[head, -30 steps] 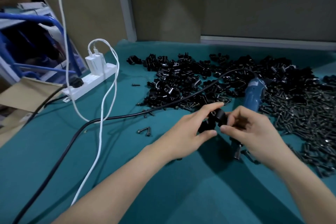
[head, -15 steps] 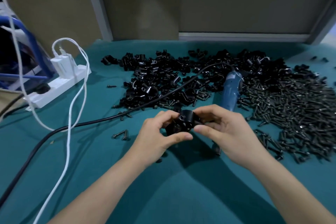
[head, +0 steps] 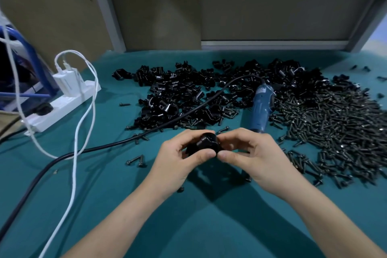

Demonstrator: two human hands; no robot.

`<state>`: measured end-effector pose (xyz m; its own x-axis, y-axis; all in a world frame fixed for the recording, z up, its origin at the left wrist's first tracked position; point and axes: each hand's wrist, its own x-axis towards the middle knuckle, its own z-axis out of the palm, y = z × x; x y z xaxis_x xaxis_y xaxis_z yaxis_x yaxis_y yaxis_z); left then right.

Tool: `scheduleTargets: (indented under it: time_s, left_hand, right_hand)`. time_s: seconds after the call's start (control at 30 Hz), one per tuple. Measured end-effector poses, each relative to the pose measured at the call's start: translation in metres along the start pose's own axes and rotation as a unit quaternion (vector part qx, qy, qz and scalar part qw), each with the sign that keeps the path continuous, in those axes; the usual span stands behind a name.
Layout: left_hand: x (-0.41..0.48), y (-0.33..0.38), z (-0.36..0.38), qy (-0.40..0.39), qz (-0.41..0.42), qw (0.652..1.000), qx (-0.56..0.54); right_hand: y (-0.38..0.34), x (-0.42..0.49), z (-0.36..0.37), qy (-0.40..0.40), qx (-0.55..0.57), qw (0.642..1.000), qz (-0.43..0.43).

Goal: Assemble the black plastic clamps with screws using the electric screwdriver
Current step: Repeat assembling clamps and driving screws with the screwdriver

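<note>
A black plastic clamp is held between both hands above the teal table. My left hand pinches its left side with thumb and fingers. My right hand pinches its right side. Just behind my right hand the blue electric screwdriver lies on the table, tip hidden by the hand. A heap of black clamps spreads across the middle. A large pile of black screws lies to the right.
A black cable runs from the screwdriver across the table to the lower left. A white power strip with chargers and white cables sits at the left. Loose screws lie near my left hand. A partition wall stands behind.
Both hands have kept hold of the clamp and turned it between the fingers; its holed face no longer shows. The view has shifted to the right.
</note>
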<state>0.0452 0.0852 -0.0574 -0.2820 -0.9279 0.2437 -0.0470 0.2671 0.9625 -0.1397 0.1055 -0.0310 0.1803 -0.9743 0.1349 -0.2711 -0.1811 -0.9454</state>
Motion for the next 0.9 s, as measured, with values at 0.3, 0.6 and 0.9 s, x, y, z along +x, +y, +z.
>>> scheduleTargets:
  time_s: [0.3, 0.6, 0.9]
  left_hand:
    - [-0.001, 0.0, 0.002, 0.013, 0.008, 1.0, -0.008]
    - [0.0, -0.006, 0.0, 0.044, -0.046, 0.997, -0.048]
    - [0.002, -0.008, 0.006, 0.031, -0.086, 0.994, -0.052]
  right_hand:
    - [-0.001, -0.004, 0.006, -0.023, 0.039, 0.998, 0.052]
    - [-0.024, -0.001, -0.095, 0.229, -0.138, 0.962, 0.05]
    - [-0.008, 0.115, -0.056, 0.027, -0.482, 0.875, 0.036]
